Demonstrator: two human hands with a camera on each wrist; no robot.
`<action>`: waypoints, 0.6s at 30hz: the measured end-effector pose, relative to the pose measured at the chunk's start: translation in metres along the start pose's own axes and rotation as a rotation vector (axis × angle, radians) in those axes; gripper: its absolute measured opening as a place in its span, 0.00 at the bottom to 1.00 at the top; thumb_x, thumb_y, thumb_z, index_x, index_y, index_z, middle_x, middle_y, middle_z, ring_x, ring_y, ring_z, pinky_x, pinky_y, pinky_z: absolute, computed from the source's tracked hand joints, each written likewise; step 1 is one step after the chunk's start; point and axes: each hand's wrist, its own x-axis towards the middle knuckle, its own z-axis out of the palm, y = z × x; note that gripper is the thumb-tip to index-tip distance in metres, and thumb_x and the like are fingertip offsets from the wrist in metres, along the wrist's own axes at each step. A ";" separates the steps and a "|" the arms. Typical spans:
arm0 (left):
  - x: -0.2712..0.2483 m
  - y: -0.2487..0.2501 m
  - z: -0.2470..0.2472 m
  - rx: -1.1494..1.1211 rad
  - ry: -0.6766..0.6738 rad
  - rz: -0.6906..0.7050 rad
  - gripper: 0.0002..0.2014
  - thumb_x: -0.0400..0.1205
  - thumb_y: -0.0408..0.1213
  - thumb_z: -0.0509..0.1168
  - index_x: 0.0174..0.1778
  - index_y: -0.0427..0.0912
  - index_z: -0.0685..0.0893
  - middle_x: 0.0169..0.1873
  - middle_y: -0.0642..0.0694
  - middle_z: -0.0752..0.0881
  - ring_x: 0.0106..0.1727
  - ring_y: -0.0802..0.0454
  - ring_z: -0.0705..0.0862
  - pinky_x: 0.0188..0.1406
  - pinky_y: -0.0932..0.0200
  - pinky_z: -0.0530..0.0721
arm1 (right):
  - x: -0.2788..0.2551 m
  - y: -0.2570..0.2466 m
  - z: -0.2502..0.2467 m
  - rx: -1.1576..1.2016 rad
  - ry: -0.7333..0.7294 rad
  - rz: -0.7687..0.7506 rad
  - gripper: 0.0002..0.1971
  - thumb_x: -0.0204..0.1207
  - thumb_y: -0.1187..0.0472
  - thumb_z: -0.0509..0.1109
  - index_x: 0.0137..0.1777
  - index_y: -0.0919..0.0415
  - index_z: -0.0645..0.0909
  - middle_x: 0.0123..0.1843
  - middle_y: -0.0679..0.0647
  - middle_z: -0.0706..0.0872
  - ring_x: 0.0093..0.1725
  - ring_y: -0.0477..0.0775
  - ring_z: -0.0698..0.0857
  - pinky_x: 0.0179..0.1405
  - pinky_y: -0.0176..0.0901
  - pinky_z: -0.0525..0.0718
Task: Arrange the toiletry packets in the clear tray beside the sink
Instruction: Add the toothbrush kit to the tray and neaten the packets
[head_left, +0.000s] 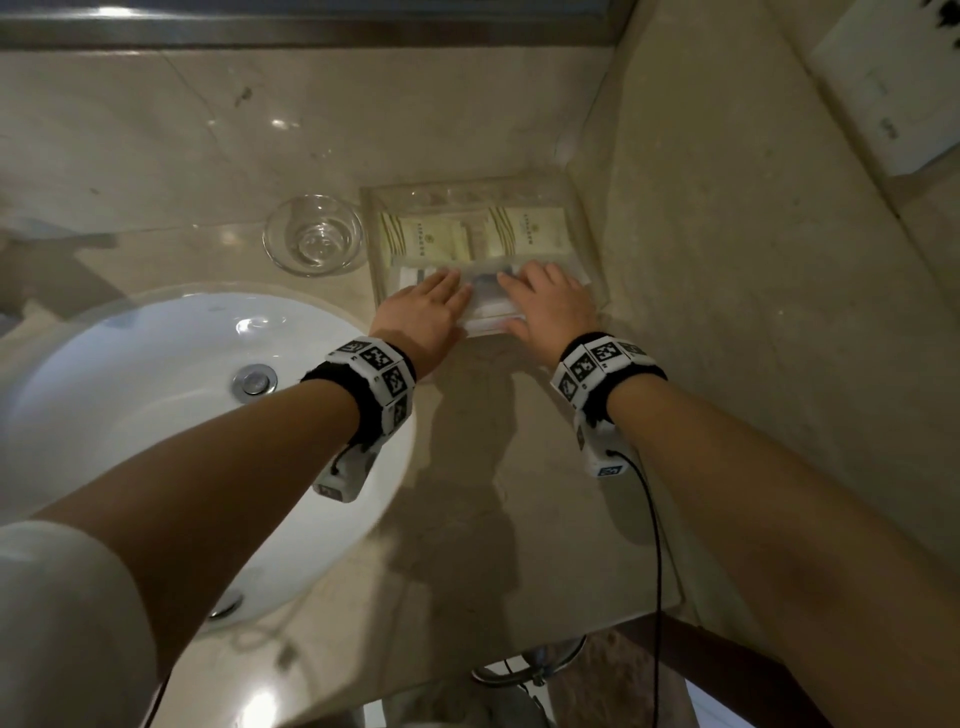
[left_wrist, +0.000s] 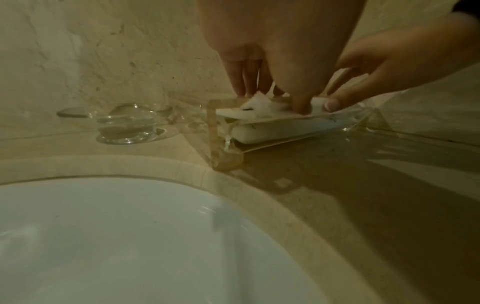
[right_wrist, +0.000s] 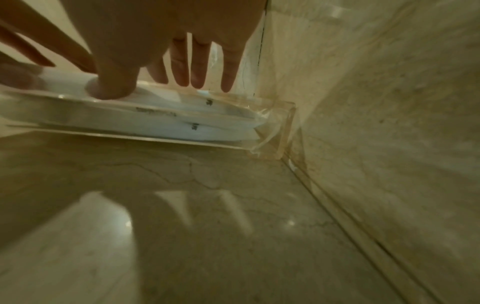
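A clear tray (head_left: 371, 244) stands on the marble counter right of the sink, against the side wall. Cream toiletry packets (head_left: 426, 236) lie in its far half. White packets (head_left: 488, 301) are stacked in its near half, also seen as white packets (left_wrist: 272, 131) and white packets (right_wrist: 182, 123) through the tray's front wall. My left hand (head_left: 428, 304) lies flat on the stack's left side, fingers straight. My right hand (head_left: 545, 296) presses the right side, fingers (right_wrist: 200, 67) straight, thumb down on the top packet. The tray's corner (right_wrist: 280, 131) nearly touches the wall.
A clear glass bowl (head_left: 313, 241) sits just left of the tray, also seen as the glass bowl (left_wrist: 127, 125). The white sink basin (head_left: 171, 395) lies lower left with its drain (head_left: 254, 382). The marble wall (head_left: 727, 260) closes the right side. Cables hang from both wrists.
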 end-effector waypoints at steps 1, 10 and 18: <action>0.000 0.001 0.000 -0.013 0.012 -0.008 0.29 0.86 0.45 0.53 0.82 0.42 0.53 0.83 0.42 0.53 0.84 0.47 0.53 0.81 0.52 0.58 | 0.000 -0.002 0.000 0.000 0.008 0.007 0.30 0.79 0.47 0.63 0.78 0.57 0.65 0.72 0.56 0.72 0.70 0.59 0.70 0.66 0.51 0.71; 0.000 0.001 0.003 0.046 0.043 -0.008 0.28 0.85 0.34 0.55 0.82 0.42 0.55 0.83 0.42 0.55 0.84 0.46 0.56 0.78 0.51 0.62 | 0.006 -0.014 0.002 -0.052 0.016 0.061 0.24 0.79 0.54 0.65 0.73 0.60 0.67 0.71 0.59 0.72 0.69 0.62 0.70 0.62 0.52 0.72; -0.004 -0.003 0.003 0.035 0.000 0.008 0.30 0.87 0.46 0.51 0.83 0.43 0.49 0.84 0.43 0.50 0.85 0.48 0.47 0.82 0.51 0.54 | -0.003 -0.006 0.005 0.086 -0.004 0.094 0.31 0.79 0.46 0.62 0.80 0.55 0.62 0.79 0.57 0.65 0.78 0.61 0.62 0.76 0.54 0.62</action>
